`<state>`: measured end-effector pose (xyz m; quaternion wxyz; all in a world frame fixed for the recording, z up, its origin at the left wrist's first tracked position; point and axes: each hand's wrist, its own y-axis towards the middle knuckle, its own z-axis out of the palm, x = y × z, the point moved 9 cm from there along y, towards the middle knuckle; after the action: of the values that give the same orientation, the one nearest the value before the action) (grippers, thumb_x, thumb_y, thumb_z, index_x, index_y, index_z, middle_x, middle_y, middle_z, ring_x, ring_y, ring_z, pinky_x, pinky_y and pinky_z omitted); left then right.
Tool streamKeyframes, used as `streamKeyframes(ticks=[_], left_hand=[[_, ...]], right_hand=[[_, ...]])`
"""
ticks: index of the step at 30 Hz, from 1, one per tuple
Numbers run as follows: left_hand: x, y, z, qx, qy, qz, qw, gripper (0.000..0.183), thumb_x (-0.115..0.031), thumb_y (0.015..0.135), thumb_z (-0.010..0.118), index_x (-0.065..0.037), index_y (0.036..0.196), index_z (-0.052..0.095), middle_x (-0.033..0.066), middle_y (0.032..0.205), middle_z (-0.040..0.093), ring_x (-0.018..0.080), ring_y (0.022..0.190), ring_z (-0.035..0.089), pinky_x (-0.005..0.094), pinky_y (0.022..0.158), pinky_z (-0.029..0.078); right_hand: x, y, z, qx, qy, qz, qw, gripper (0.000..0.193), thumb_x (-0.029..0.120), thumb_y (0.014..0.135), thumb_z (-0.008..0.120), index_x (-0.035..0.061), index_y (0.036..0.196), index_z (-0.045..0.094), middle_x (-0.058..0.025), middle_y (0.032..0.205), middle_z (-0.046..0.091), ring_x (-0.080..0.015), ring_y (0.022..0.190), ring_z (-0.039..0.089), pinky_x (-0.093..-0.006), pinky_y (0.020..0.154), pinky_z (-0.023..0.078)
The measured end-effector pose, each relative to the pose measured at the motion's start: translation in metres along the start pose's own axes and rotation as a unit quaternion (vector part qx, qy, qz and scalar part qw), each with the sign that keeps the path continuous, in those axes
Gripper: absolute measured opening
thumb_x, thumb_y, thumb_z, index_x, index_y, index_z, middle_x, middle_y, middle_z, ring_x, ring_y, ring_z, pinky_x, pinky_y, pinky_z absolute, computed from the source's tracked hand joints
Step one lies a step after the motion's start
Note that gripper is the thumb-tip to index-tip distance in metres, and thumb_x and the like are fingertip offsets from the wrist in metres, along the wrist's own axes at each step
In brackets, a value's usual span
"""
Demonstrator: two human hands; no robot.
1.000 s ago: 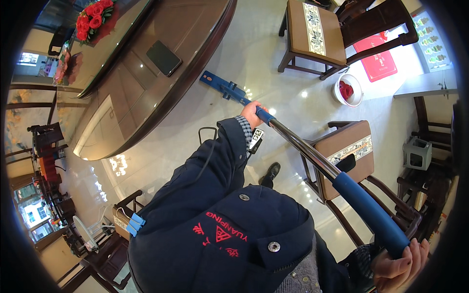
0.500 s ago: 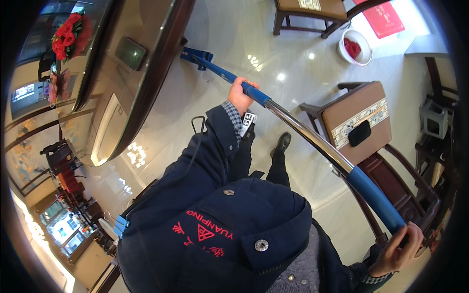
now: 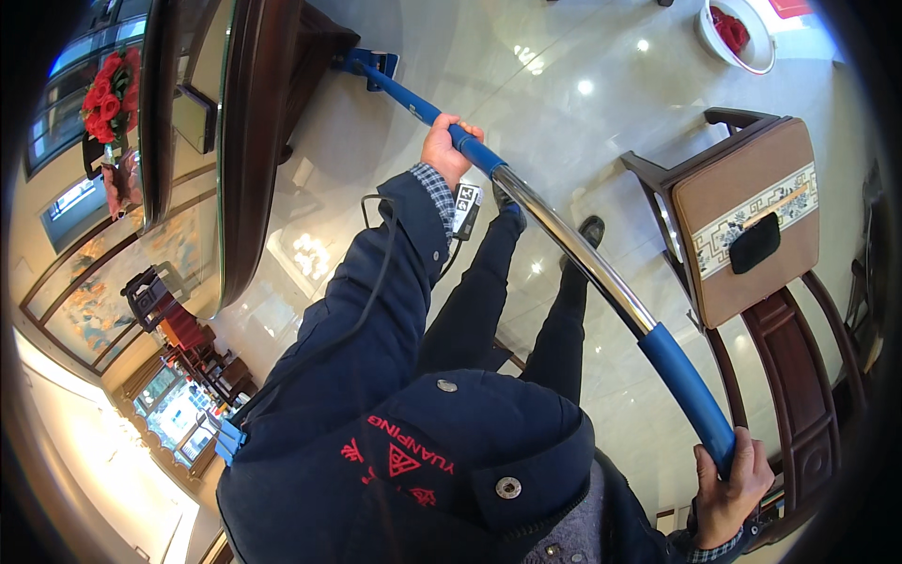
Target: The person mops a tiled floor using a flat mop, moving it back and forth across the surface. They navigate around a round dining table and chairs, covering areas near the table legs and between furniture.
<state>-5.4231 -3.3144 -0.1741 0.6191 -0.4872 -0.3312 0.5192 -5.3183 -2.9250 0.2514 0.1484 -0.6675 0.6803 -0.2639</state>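
A long mop (image 3: 587, 258) with a blue and chrome pole runs slantwise across the view. Its blue head (image 3: 378, 69) rests on the glossy tiled floor beside the dark table base at upper left, partly hidden there. My left hand (image 3: 449, 148) is closed round the blue section of the pole, above the chrome tube. At lower right, my right hand (image 3: 733, 481) grips the upper end of the thick blue handle. A small black-and-white device (image 3: 465, 211) with a cable sits at my left wrist.
The dark wooden table (image 3: 254, 169) stands close on the left, with red flowers (image 3: 109, 99) beyond. On the right is a cushioned chair (image 3: 770, 188) carrying a black object (image 3: 754, 244). A white basin (image 3: 759, 47) holding red cloth (image 3: 729, 30) stands farther off.
The mop head has moved farther in beside the table base. My right hand has come nearer my body and wraps the handle more fully. The view has shifted, showing more of my legs.
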Motion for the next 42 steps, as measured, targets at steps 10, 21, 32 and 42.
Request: streamKeyframes(ticks=[10, 21, 32, 42], left_hand=[[-0.041, 0.046, -0.029, -0.060, 0.138, 0.080, 0.985, 0.015, -0.003, 0.079, 0.056, 0.000, 0.079, 0.042, 0.0100, 0.064, 0.047, 0.0206, 0.054, 0.049, 0.0389, 0.061, 0.053], [-0.081, 0.123, -0.073, -0.117, 0.276, 0.128, 0.945, 0.016, -0.004, 0.080, 0.055, 0.002, 0.087, 0.041, 0.0130, 0.067, 0.049, 0.0226, 0.056, 0.052, 0.0405, 0.060, 0.054], [-0.076, 0.161, -0.111, -0.211, 0.405, 0.255, 0.852, 0.021, -0.003, 0.076, 0.049, 0.001, 0.090, 0.034, 0.0140, 0.067, 0.043, 0.0245, 0.046, 0.048, 0.0417, 0.040, 0.047], [-0.075, 0.211, -0.155, -0.164, 0.414, 0.230, 0.865, 0.036, -0.005, 0.079, 0.048, -0.005, 0.105, 0.023, 0.0149, 0.081, 0.040, 0.0233, 0.052, 0.049, 0.0406, 0.044, 0.049]], right_hand=[[0.021, 0.030, 0.083, 0.042, 0.017, -0.032, 0.998, 0.045, 0.017, 0.070, 0.071, -0.0041, 0.104, 0.050, -0.0182, 0.075, 0.053, -0.0338, 0.058, 0.055, -0.0381, 0.048, 0.043], [0.042, 0.089, 0.205, 0.098, 0.075, -0.063, 0.990, 0.046, 0.011, 0.071, 0.069, -0.0069, 0.107, 0.045, -0.0202, 0.078, 0.051, -0.0355, 0.062, 0.053, -0.0404, 0.051, 0.043], [-0.009, 0.110, 0.363, 0.196, 0.066, 0.029, 0.978, 0.031, 0.003, 0.069, 0.063, 0.0015, 0.094, 0.045, -0.0163, 0.078, 0.050, -0.0362, 0.067, 0.054, -0.0426, 0.057, 0.045], [-0.031, 0.143, 0.485, 0.251, 0.051, 0.018, 0.966, 0.026, 0.001, 0.069, 0.062, 0.0031, 0.085, 0.041, -0.0177, 0.080, 0.053, -0.0387, 0.067, 0.055, -0.0438, 0.057, 0.046]])
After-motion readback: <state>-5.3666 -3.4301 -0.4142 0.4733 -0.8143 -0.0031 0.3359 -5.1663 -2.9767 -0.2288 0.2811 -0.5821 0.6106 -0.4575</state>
